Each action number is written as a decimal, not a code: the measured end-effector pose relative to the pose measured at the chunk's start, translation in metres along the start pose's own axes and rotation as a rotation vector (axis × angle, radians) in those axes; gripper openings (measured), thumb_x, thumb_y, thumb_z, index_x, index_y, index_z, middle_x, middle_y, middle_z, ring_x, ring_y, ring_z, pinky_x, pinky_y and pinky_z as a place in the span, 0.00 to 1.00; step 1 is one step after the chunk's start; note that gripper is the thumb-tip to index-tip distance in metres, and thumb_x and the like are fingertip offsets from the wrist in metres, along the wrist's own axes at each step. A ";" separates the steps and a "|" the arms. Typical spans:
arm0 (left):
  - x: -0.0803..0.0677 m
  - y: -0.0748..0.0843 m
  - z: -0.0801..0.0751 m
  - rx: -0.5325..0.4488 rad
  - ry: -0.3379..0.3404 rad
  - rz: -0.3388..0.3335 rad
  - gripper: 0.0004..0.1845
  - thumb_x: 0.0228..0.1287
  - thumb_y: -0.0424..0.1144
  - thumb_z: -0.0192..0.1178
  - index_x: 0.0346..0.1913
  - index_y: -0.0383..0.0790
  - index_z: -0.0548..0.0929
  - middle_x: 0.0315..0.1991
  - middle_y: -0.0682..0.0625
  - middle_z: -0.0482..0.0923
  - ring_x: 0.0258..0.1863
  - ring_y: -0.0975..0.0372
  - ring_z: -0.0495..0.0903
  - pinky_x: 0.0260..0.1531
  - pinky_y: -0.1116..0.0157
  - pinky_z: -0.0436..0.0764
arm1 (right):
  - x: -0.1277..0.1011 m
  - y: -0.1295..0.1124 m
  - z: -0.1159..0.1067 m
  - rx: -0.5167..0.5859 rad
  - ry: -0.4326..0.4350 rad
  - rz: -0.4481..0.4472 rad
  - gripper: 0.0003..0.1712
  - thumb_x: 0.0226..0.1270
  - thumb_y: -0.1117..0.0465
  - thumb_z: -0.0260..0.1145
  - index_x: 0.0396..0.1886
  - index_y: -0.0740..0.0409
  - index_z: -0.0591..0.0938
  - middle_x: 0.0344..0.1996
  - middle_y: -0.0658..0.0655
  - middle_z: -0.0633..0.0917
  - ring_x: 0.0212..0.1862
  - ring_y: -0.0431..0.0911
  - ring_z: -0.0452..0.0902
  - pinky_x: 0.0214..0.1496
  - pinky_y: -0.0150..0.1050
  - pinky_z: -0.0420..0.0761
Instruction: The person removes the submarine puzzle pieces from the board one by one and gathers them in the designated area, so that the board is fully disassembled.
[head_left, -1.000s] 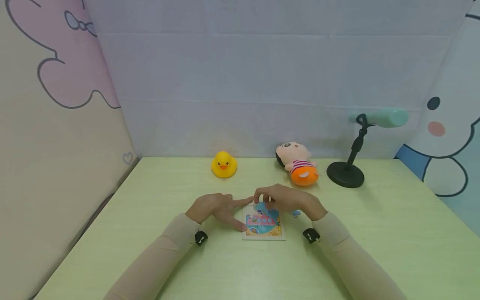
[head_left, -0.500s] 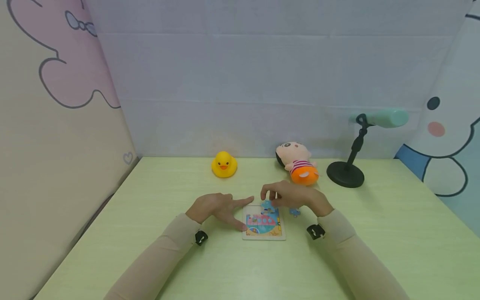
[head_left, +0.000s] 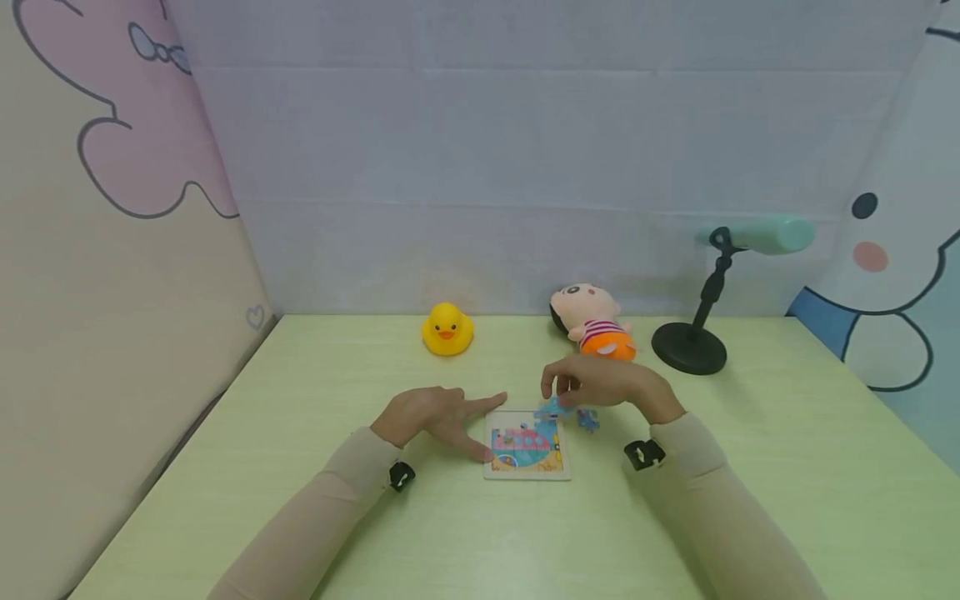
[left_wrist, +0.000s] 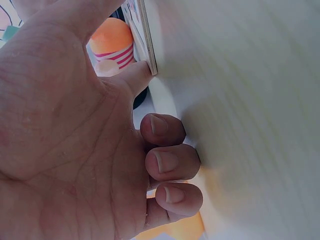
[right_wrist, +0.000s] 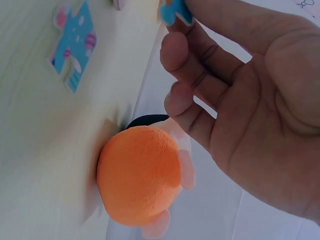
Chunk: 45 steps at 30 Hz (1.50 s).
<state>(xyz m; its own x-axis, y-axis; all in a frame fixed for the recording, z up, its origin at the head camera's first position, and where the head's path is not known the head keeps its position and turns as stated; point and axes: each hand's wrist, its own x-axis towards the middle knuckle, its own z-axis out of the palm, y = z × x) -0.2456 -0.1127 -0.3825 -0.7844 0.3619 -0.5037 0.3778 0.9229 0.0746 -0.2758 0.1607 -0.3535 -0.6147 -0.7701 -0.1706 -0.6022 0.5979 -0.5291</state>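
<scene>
Fingertips of the right hand [head_left: 611, 385] pinch a small blue puzzle piece [right_wrist: 175, 11], held just above the upper right corner of the puzzle board [head_left: 527, 472]. The wrist view shows only part of the piece between thumb and forefinger, so its outline cannot be read. A second loose piece [head_left: 588, 421] lies flat on the table [head_left: 300, 400] just beside the board, at about three o'clock from it.

At nine o'clock from the board, the left hand [head_left: 431, 418] grasps nothing: forefinger and thumb reach out to the board's left edge, bracing it, while the other three fingers [left_wrist: 165, 162] curl against the tabletop.

Farther out, at twelve o'clock, a yellow rubber duck [head_left: 447, 330] sits near the back wall; a plush doll [head_left: 592, 327] lies at about one o'clock, with a black stand [head_left: 690, 347] carrying a mint-green bar beyond it at two o'clock.

Seating the piece well probably calls for turning it until its picture lines up with the neighbouring ones, lowering it flat rather than edge-first, and keeping the left hand steady so the board does not slide.
</scene>
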 end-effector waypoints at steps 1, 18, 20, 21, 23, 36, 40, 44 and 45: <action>0.000 0.000 0.000 -0.001 0.001 -0.001 0.50 0.51 0.80 0.57 0.76 0.81 0.47 0.69 0.44 0.68 0.56 0.52 0.74 0.52 0.48 0.75 | -0.001 0.000 -0.001 0.004 0.002 0.001 0.07 0.70 0.68 0.65 0.45 0.56 0.81 0.33 0.49 0.81 0.35 0.45 0.76 0.40 0.36 0.78; 0.001 -0.003 0.003 -0.015 0.008 0.028 0.50 0.51 0.79 0.57 0.77 0.81 0.46 0.70 0.43 0.67 0.58 0.51 0.73 0.54 0.46 0.74 | -0.023 0.013 -0.016 0.100 -0.039 0.097 0.07 0.67 0.69 0.64 0.42 0.55 0.82 0.29 0.52 0.79 0.32 0.46 0.75 0.35 0.37 0.75; 0.000 -0.003 0.003 -0.018 0.007 0.031 0.51 0.51 0.79 0.57 0.77 0.80 0.47 0.71 0.43 0.66 0.59 0.50 0.73 0.55 0.46 0.73 | -0.026 0.015 -0.017 0.111 -0.049 0.102 0.07 0.67 0.69 0.64 0.42 0.56 0.82 0.28 0.53 0.79 0.32 0.48 0.75 0.34 0.38 0.75; 0.000 -0.003 0.003 -0.019 0.006 0.031 0.51 0.52 0.79 0.57 0.77 0.80 0.47 0.71 0.43 0.65 0.60 0.50 0.72 0.55 0.45 0.73 | -0.027 0.016 -0.018 0.117 -0.054 0.106 0.07 0.67 0.70 0.63 0.42 0.56 0.82 0.28 0.53 0.79 0.32 0.49 0.75 0.35 0.39 0.75; 0.000 -0.002 0.003 -0.020 0.006 0.030 0.51 0.52 0.79 0.57 0.77 0.80 0.47 0.71 0.43 0.65 0.61 0.50 0.72 0.56 0.45 0.72 | -0.029 0.019 -0.019 0.121 -0.064 0.109 0.08 0.67 0.70 0.63 0.42 0.56 0.82 0.28 0.53 0.79 0.32 0.49 0.76 0.35 0.40 0.77; 0.000 -0.002 0.003 -0.025 0.004 0.022 0.51 0.51 0.79 0.57 0.77 0.81 0.47 0.71 0.43 0.65 0.61 0.50 0.72 0.56 0.45 0.72 | -0.041 0.032 -0.023 0.192 -0.153 0.229 0.08 0.66 0.69 0.65 0.42 0.58 0.84 0.29 0.54 0.80 0.30 0.46 0.75 0.37 0.45 0.78; 0.001 -0.003 0.003 -0.026 0.004 0.022 0.51 0.51 0.79 0.57 0.76 0.81 0.46 0.72 0.43 0.64 0.63 0.49 0.71 0.57 0.44 0.71 | -0.042 0.035 -0.024 0.205 -0.176 0.255 0.08 0.66 0.69 0.64 0.44 0.58 0.83 0.30 0.53 0.79 0.31 0.46 0.74 0.37 0.42 0.77; 0.001 -0.003 0.003 -0.021 0.006 0.025 0.51 0.51 0.80 0.57 0.77 0.81 0.46 0.72 0.43 0.64 0.63 0.49 0.71 0.58 0.44 0.71 | -0.044 0.038 -0.024 0.216 -0.190 0.269 0.09 0.67 0.69 0.64 0.45 0.59 0.83 0.31 0.54 0.78 0.31 0.46 0.74 0.37 0.41 0.76; 0.001 -0.003 0.002 -0.019 0.006 0.027 0.51 0.51 0.80 0.57 0.77 0.81 0.46 0.72 0.43 0.65 0.62 0.49 0.71 0.57 0.44 0.71 | -0.044 0.039 -0.024 0.219 -0.192 0.272 0.09 0.67 0.69 0.64 0.45 0.59 0.83 0.31 0.53 0.78 0.31 0.46 0.74 0.37 0.41 0.75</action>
<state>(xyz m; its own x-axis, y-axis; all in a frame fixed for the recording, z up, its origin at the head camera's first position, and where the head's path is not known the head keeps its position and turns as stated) -0.2465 -0.1157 -0.3851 -0.7773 0.3870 -0.4961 0.3893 0.9152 0.1040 -0.2845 0.2233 -0.3466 -0.6175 -0.6305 -0.4702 -0.2954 0.7400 -0.6043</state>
